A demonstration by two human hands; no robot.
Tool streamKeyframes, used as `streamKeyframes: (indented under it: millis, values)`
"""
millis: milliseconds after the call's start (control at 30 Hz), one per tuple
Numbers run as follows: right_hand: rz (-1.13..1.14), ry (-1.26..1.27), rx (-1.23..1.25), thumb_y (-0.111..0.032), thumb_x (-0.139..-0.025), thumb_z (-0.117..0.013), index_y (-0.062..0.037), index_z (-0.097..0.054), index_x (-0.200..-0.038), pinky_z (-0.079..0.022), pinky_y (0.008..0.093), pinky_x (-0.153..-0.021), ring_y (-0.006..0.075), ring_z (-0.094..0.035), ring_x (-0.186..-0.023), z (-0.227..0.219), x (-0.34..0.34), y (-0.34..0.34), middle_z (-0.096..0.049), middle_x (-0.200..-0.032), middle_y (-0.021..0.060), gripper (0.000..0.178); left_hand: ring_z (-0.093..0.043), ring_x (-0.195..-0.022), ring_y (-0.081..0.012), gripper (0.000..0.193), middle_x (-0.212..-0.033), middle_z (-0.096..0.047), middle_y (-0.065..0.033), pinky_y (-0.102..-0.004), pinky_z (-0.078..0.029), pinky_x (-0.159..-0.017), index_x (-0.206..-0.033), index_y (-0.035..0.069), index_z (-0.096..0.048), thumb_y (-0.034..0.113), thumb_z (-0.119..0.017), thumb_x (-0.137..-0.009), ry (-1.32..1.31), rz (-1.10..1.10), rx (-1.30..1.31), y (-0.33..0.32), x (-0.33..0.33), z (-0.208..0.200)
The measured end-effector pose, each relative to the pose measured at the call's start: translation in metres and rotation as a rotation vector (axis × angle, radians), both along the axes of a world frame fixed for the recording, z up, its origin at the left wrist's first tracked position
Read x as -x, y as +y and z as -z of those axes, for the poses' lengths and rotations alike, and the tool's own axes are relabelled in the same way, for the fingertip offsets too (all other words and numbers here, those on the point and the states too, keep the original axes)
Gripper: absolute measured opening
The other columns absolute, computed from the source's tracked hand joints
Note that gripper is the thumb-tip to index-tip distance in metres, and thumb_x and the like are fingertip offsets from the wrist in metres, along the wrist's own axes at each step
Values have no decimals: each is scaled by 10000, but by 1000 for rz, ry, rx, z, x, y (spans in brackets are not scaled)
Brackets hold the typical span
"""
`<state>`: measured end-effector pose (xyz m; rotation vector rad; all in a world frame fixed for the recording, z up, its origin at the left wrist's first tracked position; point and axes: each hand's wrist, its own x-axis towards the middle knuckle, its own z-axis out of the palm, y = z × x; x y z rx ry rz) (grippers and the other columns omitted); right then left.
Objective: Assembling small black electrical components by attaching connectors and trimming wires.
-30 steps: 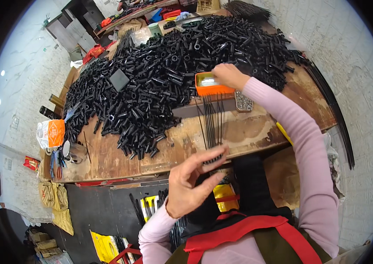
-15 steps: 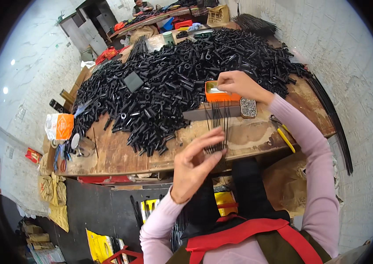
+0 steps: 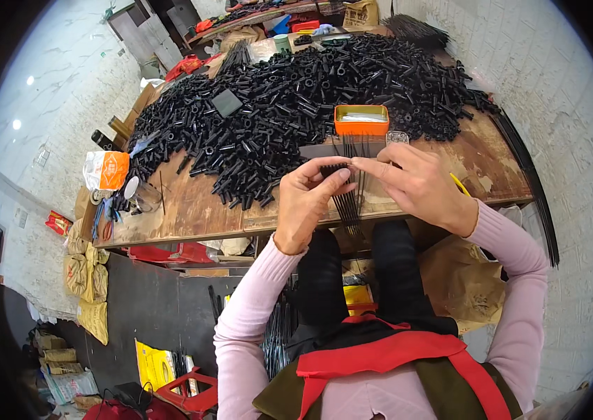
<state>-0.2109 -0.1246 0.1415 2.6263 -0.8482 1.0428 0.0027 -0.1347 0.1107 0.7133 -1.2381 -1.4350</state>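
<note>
My left hand (image 3: 302, 203) is closed around a fanned bundle of thin black rods (image 3: 347, 208), thumb on top, above the front edge of the table. Just to its right, my right hand (image 3: 428, 183) reaches in with its fingers pinched at the rods' upper part, nearly touching the left fingertips. Whatever sits in that pinch is too small to make out. Beyond the hands stands an orange rectangular box (image 3: 361, 129) with pale pieces inside. A small clear container (image 3: 397, 136) shows partly behind my right hand, beside a long dark grey block (image 3: 319, 151).
A large heap of short black tubes (image 3: 289, 105) covers the wooden table (image 3: 205, 210). Yellow-handled pliers (image 3: 460, 185) lie partly hidden behind my right hand. A clear jar (image 3: 144, 196) and an orange-white bag (image 3: 106, 170) stand at the left. Long black rods (image 3: 531, 182) hang over the right edge.
My right hand has come from the orange box down to the rods in my left hand. The left hand has risen slightly and closed more tightly on the bundle. The view has shifted a little.
</note>
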Motion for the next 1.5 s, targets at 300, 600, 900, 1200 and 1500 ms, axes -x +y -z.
streamKeyframes:
  millis: [300,600,900,1200,1500]
  values:
    - [-2,2,-22,23,-756,-651,-84,-623,-1252,-506,360,-662,261,-602,-791,6,-4,3,-581,-915,91,508,-674,-876,-125,191,-997,-700,-114,-255,-598,-794,-1095,-63,-658,2,-633,-916,6,-6,-11,6,-1,-3]
    - [-106,-162,-35,5,-819,-646,-33,-675,-1011,-479,339,-685,257,-580,-774,-6,-9,-18,-595,-869,95,198,-690,-934,-190,190,-1001,-701,-157,-321,-601,-835,-1092,-63,-646,18,-620,-922,3,17,-10,5,-4,-4]
    - [-30,-201,-66,10,-832,-666,-17,-660,-989,-494,342,-706,250,-606,-811,3,-12,-8,-598,-876,105,160,-689,-931,-193,188,-992,-699,-149,-324,-598,-845,-1095,-58,-647,11,-616,-923,-15,20,4,3,-3,-1]
    - [-151,-218,34,65,-777,-661,0,-644,-1068,-500,338,-695,276,-594,-808,10,-11,-16,-593,-922,119,299,-688,-928,-203,223,-1006,-693,-154,-345,-598,-861,-1123,-61,-648,-15,-631,-905,6,86,-60,-1,-6,-2]
    - [-175,-215,91,101,-703,-660,-4,-641,-1107,-499,345,-693,278,-586,-807,18,-15,-14,-590,-973,127,418,-687,-914,-180,267,-994,-701,-136,-312,-586,-840,-1163,-52,-642,-18,-641,-898,-7,107,-18,1,-9,-1]
